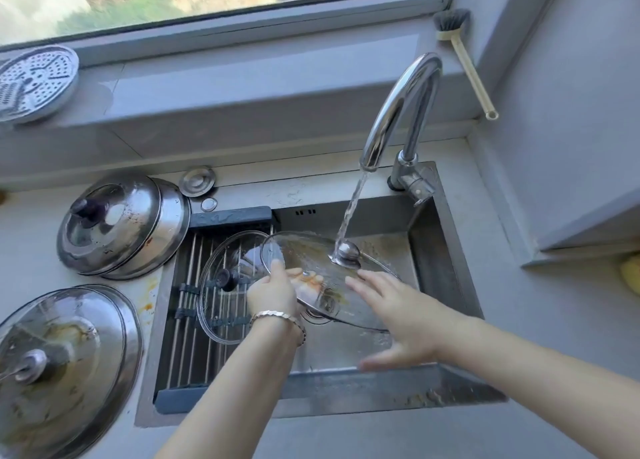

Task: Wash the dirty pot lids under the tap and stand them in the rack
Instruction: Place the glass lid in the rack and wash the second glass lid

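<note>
Over the sink (446,278) my left hand (273,294) grips the left rim of a greasy glass pot lid (313,256), held tilted. Water from the chrome tap (398,112) lands on its metal knob (346,252). With fingers spread, my right hand (405,316) lies flat on the lid's near right part. A second glass lid (221,285) with a dark knob leans in the roll-up rack (188,306) across the sink's left side. On the counter at left lie a stack of steel lids (121,223) and a dirty glass-and-steel lid (62,358).
A perforated steamer plate (34,82) leans on the window sill at far left. A dish brush (464,56) rests in the corner at right. Small round sink covers (197,180) sit behind the rack. Orange stains mark the counter beside the rack.
</note>
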`<state>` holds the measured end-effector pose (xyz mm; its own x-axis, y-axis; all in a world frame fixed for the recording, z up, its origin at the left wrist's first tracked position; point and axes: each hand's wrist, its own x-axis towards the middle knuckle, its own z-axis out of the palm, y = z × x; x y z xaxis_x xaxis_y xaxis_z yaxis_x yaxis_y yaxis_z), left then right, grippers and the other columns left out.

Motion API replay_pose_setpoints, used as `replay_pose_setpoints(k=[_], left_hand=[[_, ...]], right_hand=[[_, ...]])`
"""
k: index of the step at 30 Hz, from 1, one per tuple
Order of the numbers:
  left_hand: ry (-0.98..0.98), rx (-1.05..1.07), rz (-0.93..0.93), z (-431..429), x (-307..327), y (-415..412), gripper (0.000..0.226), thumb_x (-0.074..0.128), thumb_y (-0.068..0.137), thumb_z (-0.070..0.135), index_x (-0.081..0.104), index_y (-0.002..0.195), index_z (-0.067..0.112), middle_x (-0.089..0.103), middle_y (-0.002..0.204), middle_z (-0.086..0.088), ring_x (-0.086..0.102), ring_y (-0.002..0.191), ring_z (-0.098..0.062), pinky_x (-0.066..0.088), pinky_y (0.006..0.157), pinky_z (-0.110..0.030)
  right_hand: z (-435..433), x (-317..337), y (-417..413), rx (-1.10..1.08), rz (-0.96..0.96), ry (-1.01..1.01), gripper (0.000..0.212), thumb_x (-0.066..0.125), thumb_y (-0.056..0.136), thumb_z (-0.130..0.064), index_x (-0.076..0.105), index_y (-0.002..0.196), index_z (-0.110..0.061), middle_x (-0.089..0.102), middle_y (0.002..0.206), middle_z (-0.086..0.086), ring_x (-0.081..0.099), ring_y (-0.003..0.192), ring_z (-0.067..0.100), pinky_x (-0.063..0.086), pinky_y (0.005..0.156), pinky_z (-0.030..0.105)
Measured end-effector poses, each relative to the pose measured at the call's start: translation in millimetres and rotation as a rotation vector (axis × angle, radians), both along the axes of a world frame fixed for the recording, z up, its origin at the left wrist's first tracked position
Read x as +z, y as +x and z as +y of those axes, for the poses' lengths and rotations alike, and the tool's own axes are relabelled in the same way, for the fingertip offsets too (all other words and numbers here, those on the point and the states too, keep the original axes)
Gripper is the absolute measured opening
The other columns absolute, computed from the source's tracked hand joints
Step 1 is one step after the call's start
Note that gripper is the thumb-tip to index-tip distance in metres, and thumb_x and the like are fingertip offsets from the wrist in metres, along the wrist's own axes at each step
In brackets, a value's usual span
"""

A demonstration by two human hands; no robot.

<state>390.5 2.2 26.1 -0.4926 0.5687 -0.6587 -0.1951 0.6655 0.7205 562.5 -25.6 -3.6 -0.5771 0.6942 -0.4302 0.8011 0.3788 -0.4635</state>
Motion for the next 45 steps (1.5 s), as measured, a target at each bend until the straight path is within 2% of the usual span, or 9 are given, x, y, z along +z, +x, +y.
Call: replay_pose_setpoints(k=[4,7,11,15,24,28,32,36,45], left_hand=[[-0.036,-0.04,-0.395,1,9,3,0.038,0.034,0.1,0.023,0.05,0.08,-0.005,0.062,0.073,-0.021,0.064,0.041,-0.019,0.055,0.046,-0.027],[-0.197,-0.425,-0.176,-5,8,-7,0.056,0.028,0.098,0.043,0.057,0.078,0.0,0.069,0.066,-0.014,0.067,0.055,-0.022,0.057,0.063,-0.036],[0.211,-1.084,0.828,-25,5,-24,0.06,0.032,0.079,0.07,0.059,0.105,0.024,0.063,0.107,0.008,0.059,0.101,-0.007,0.047,0.088,-0.025],[0.412,-1.431,0.528,-35,-6,-17,0.078,0.053,0.068,0.072,0.01,0.132,0.057,0.015,0.147,0.025,0.017,0.132,0.009,0.017,0.109,-0.017],[0.543,-0.639,-0.095,-30,-16,4,0.044,0.06,0.067,0.067,0.06,0.105,0.045,0.073,0.09,0.016,0.068,0.096,-0.014,0.054,0.082,-0.036],[0.459,-0.359,-0.16,-23,-7,6,0.028,0.042,0.091,0.035,0.058,0.114,0.029,0.069,0.095,-0.003,0.069,0.086,-0.018,0.057,0.069,-0.027],[0.366,-0.185,-0.263,-17,-3,12,0.023,0.04,0.093,0.039,0.06,0.101,0.033,0.072,0.083,-0.008,0.068,0.068,-0.02,0.057,0.059,-0.033],[0.335,-0.083,-0.211,-9,0,11,0.034,0.039,0.094,0.04,0.062,0.108,0.02,0.069,0.106,-0.01,0.065,0.095,-0.023,0.051,0.085,-0.036],[0.304,-0.028,-0.337,-12,-4,6,0.033,0.034,0.093,0.047,0.06,0.1,0.028,0.073,0.082,-0.008,0.071,0.066,-0.022,0.058,0.061,-0.04]], right_hand=[[7,1,5,-0.103,0.036,0.304,0.063,0.043,0.072,0.011,0.051,0.132,-0.007,0.063,0.121,0.016,0.064,0.104,0.031,0.054,0.083,0.036],[19,16,17,-0.218,0.011,0.239,0.044,0.042,0.092,-0.006,0.051,0.13,-0.023,0.065,0.115,0.007,0.06,0.102,0.029,0.047,0.082,0.035],[35,40,17,-0.072,-0.257,0.271,0.022,0.043,0.094,-0.02,0.056,0.112,-0.019,0.064,0.091,0.007,0.057,0.089,0.03,0.03,0.062,0.028],[46,78,10,0.098,-0.288,0.231,0.018,0.046,0.093,-0.024,0.059,0.106,-0.025,0.064,0.09,0.001,0.048,0.079,0.022,0.027,0.063,0.026],[80,74,-10,0.029,0.169,0.512,0.016,0.061,0.078,-0.017,0.072,0.089,-0.022,0.069,0.079,-0.006,0.064,0.081,0.018,0.049,0.079,0.032],[83,25,-24,-0.596,0.569,0.399,0.043,0.054,0.092,-0.029,0.048,0.133,-0.019,0.048,0.139,0.002,0.037,0.133,0.017,0.024,0.113,0.04],[71,-10,-62,-0.797,0.423,0.261,0.068,0.028,0.097,-0.046,-0.004,0.149,-0.015,-0.013,0.157,-0.001,-0.016,0.142,0.009,-0.008,0.117,0.031],[34,-14,-95,-0.343,0.481,0.315,0.059,0.011,0.09,-0.049,-0.001,0.144,-0.027,-0.01,0.152,-0.012,-0.012,0.142,0.003,-0.011,0.116,0.027],[72,-5,-72,-0.347,0.18,0.321,0.065,0.008,0.09,-0.05,-0.008,0.146,-0.023,-0.019,0.153,-0.003,-0.022,0.14,0.009,-0.012,0.117,0.034]])
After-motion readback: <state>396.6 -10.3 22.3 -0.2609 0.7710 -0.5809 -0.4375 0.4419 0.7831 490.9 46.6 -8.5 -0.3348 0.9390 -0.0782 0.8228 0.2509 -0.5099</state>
